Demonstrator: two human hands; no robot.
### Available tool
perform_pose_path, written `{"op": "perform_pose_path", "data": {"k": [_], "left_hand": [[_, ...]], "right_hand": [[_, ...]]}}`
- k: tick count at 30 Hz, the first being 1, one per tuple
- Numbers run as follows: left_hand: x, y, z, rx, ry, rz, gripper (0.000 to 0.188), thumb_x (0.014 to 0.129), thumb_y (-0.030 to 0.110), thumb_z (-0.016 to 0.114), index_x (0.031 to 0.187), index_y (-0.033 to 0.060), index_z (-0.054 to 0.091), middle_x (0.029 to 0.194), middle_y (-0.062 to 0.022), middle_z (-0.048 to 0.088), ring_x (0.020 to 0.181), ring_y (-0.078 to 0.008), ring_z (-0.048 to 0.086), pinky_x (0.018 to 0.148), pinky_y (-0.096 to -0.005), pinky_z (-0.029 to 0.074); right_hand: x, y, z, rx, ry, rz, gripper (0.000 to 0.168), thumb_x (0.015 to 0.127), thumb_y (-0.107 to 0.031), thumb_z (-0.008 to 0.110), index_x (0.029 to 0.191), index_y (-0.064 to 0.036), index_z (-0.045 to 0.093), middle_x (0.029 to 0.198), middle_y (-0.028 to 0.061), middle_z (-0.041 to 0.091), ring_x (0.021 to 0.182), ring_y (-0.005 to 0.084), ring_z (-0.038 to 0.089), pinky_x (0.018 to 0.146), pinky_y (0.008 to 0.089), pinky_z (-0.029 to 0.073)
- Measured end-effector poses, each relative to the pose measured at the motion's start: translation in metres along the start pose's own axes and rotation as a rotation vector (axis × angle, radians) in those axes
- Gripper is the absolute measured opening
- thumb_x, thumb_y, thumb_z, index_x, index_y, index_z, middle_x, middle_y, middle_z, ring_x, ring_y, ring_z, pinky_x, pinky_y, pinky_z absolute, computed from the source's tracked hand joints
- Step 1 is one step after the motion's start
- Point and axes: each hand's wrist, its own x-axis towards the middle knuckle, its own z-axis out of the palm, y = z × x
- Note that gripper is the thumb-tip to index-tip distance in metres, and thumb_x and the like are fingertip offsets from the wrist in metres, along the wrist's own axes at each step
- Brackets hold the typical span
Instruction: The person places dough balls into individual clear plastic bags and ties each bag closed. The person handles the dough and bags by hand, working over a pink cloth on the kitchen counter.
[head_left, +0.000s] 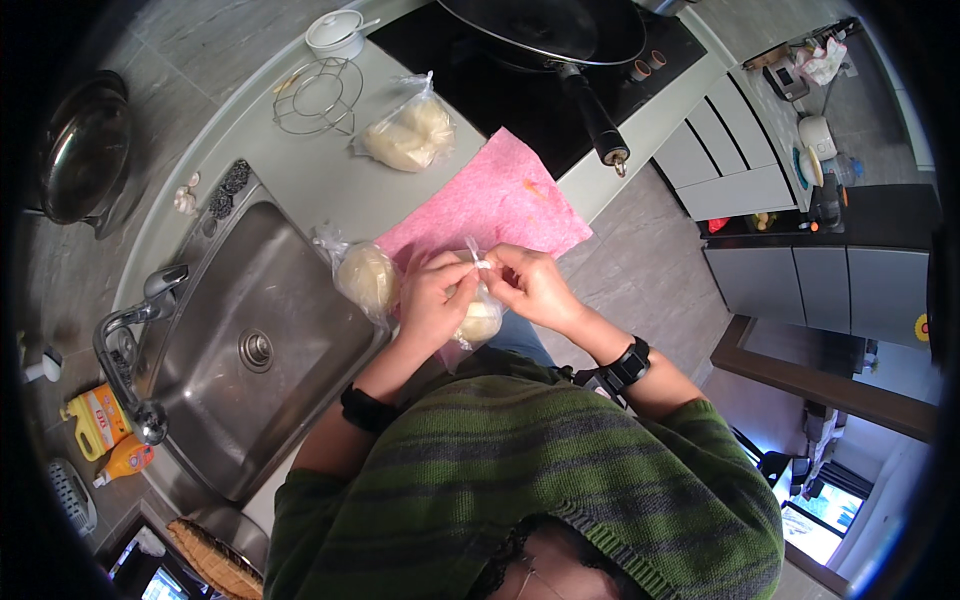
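Both hands meet at the twisted neck of a clear plastic bag (480, 322) with a pale, dough-like lump inside. My left hand (435, 300) pinches the neck from one side, and my right hand (529, 281) grips it from the other, around a white knot or tie. The bag is in front of my body by the counter's front edge, partly covered by my fingers. Just left of my left hand lies a second bagged pale lump (366, 277). A third bag (412, 135) with similar contents rests farther back. Beneath and beyond my hands spreads a pink cloth (495, 199).
A stainless steel sink (217, 397) with a faucet (124, 330) is on the left. A frying pan (547, 26) stands on the black cooktop (487, 97), its handle (596, 120) projecting towards me. Behind the bags are a wire rack (319, 96) and a lidded white pot (335, 34).
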Motion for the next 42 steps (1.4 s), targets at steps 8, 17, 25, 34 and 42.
{"op": "perform_pose_path", "data": {"k": [8,17,25,34,42], "left_hand": [[0.000,0.004,-0.001,0.086,0.001,0.085,0.009,0.083,0.005,0.063,0.088,-0.0012,0.068,0.078,-0.0054,0.061,0.073,-0.0180,0.060,0.094,-0.0389,0.041],[-0.002,-0.010,-0.001,-0.216,-0.046,-0.072,0.009,0.086,0.004,0.060,0.084,-0.0015,0.066,0.083,-0.0049,0.060,0.078,-0.0137,0.055,0.070,-0.0266,0.043],[-0.002,-0.010,0.001,-0.192,-0.020,-0.076,0.011,0.088,0.007,0.059,0.080,0.0012,0.063,0.077,-0.0051,0.055,0.075,-0.0147,0.053,0.070,-0.0277,0.041],[-0.001,-0.005,0.000,-0.176,-0.024,-0.075,0.012,0.088,0.006,0.057,0.080,0.0000,0.064,0.079,-0.0080,0.057,0.078,-0.0175,0.056,0.072,-0.0294,0.044],[-0.001,-0.002,-0.002,-0.128,-0.051,-0.042,0.011,0.087,0.007,0.057,0.086,-0.0013,0.066,0.083,-0.0091,0.061,0.081,-0.0188,0.059,0.077,-0.0325,0.046]], "right_hand": [[0.006,0.005,0.002,-0.216,0.041,-0.207,0.010,0.078,-0.009,0.062,0.083,-0.002,0.060,0.073,0.0124,0.059,0.061,0.0299,0.058,0.056,0.0346,0.047],[0.014,0.013,-0.001,-0.229,0.039,-0.247,0.010,0.080,-0.012,0.062,0.084,-0.004,0.061,0.072,0.0081,0.061,0.062,0.0234,0.063,0.056,0.0348,0.048],[0.013,0.020,0.001,0.623,-0.193,0.224,0.011,0.095,-0.010,0.058,0.104,-0.004,0.060,0.090,-0.0010,0.062,0.076,0.0045,0.058,0.062,0.0214,0.051],[0.011,0.019,0.010,0.704,-0.149,0.216,0.012,0.090,-0.005,0.055,0.099,-0.003,0.062,0.087,-0.0017,0.062,0.075,0.0054,0.057,0.064,0.0213,0.048],[0.007,0.013,-0.002,0.817,-0.205,0.370,0.013,0.091,-0.015,0.056,0.096,-0.005,0.064,0.084,-0.0013,0.062,0.073,0.0051,0.056,0.065,0.0220,0.048]]}}
